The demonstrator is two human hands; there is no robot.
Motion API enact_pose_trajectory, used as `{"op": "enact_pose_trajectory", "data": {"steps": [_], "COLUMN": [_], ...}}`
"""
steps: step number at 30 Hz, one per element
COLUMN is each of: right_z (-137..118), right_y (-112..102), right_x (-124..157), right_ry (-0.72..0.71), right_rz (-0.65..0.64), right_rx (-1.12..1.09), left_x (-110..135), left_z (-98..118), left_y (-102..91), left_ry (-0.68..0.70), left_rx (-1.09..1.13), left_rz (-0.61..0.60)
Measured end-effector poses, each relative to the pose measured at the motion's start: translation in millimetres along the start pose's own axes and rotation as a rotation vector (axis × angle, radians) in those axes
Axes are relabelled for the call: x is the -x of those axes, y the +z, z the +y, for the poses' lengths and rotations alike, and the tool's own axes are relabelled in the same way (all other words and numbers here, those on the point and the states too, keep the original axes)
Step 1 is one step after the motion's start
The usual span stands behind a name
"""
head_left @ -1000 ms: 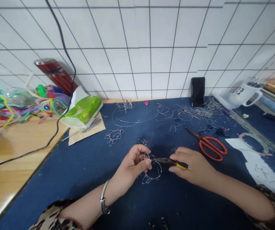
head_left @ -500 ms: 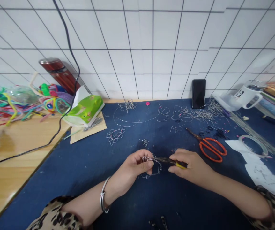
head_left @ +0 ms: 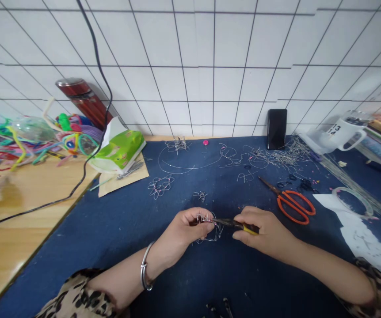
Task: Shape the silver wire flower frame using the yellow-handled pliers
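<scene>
Between the thumb and fingers of my left hand (head_left: 185, 229) is a small looped wire piece (head_left: 214, 236), silvery with pinkish spots. My right hand (head_left: 263, 227) is closed around pliers (head_left: 250, 229) with a yellow-edged handle; most of the handle is hidden in my palm. The dark jaws point left and meet the wire by my left fingertips. Whether they grip a strand is too small to tell. Just beyond my hands lies a small clump of wire bits (head_left: 201, 195). A flower-shaped wire piece (head_left: 160, 187) rests further left on the dark blue mat (head_left: 117, 234).
Orange-handled scissors (head_left: 295, 206) lie right of my hands. Behind them are a tangled wire heap (head_left: 280, 157), a phone (head_left: 276, 129) against the wall and a white mug (head_left: 346, 132). A green tissue pack (head_left: 119, 150) and a black cable (head_left: 83, 170) are at left. Dark-tipped tools (head_left: 226, 307) show at the bottom edge.
The wire piece has turned slightly in my left fingers. The pliers stay at it in my right hand, almost unmoved. The whole view has shifted a little.
</scene>
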State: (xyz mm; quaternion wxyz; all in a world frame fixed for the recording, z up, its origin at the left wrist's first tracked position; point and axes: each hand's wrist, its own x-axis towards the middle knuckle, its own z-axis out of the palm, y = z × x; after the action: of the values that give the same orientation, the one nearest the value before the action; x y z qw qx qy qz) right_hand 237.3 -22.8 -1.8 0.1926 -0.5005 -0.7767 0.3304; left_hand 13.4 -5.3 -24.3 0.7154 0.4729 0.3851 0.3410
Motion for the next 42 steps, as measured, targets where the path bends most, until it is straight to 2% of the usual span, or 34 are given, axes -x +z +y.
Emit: {"op": "enact_pose_trajectory", "data": {"steps": [6,14,22,32,37,42], "right_z": [0.8,1.8,6.2,0.2,-3.5,-5.1], "right_y": [1.9,4.0,3.7,5.9,5.3,7.6], "right_x": [-1.0,-0.2,1.1,8.0,8.9,10.7], "right_ry": [0.003,-0.002,-0.025,-0.151,-0.156,-0.156], "right_rz": [-0.002,-0.009,-0.002,0.113,0.116,0.13], "right_rx": [0.008,0.037,0.089,0.385,0.434,0.47], "left_x": [0.3,2.0,-0.3,-0.6,-1.3,1.9], "left_z": [0.8,4.9,5.5,0.2,-2.0,-0.2], "left_y": [0.0,-0.2,0.3,-1.3,-1.7,2.4], "left_ry": [0.027,0.104,0.13,0.244,0.294,0.34], "left_rx": [-0.053,-0.341,-0.42,-0.636,-0.732,-0.799], "left_rz": [0.006,0.089,0.127,0.174,0.197,0.285]}}
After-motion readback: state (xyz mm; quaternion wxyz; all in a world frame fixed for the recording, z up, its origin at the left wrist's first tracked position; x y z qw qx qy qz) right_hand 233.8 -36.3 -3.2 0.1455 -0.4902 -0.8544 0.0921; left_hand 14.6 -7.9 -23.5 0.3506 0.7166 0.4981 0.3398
